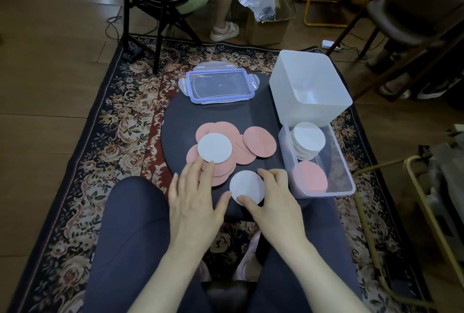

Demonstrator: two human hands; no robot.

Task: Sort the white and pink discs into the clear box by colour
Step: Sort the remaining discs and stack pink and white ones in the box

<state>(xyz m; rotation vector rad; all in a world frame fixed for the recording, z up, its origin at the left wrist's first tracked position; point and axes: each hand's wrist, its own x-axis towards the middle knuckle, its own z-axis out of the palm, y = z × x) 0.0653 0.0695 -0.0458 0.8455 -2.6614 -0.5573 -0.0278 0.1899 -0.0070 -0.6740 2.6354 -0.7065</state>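
Several pink discs [259, 141] lie overlapping on a round black table [180, 117], with one white disc [214, 147] on top of them. My right hand [273, 197] grips a second white disc [247, 187] by its edge near the table's front. My left hand [194, 192] rests flat with fingers spread, fingertips touching the pink pile beside the white disc. The clear box [346, 162] stands at the right, holding a stack of white discs [308, 140] at its far end and pink discs [311, 177] at its near end.
A large translucent white tub [308, 86] stands behind the clear box. A clear lid with a blue rim [219, 84] lies at the table's far edge. My knees are under the table's front. A seated person, chairs and a cardboard box are beyond.
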